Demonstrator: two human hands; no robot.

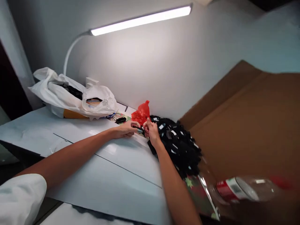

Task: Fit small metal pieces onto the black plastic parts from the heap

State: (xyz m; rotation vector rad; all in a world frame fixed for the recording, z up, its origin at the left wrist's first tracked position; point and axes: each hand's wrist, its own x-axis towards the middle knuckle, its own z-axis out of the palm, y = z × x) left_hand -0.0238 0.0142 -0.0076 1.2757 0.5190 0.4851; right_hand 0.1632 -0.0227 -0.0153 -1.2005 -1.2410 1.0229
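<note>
My left hand (127,129) pinches a small dark strip-like piece (140,130) over the white tabletop. My right hand (152,131) meets it at the piece's other end, its fingers curled in and thumb raised. Exactly what the right fingertips grip is partly hidden. Right beside my right hand lies a large heap of small black pieces (179,145), some with white or shiny patches. Behind both hands sits a crumpled red plastic bag (142,114). A separate small black piece (121,120) rests just beyond my left hand.
A white plastic bag (63,97) with things inside stands at the back left. Above hangs a lit lamp bar (142,20). On the right rises a brown cardboard box (253,125), with a clear bottle (262,189) lying nearby, blurred. Dark seams (126,170) cross the white tabletop.
</note>
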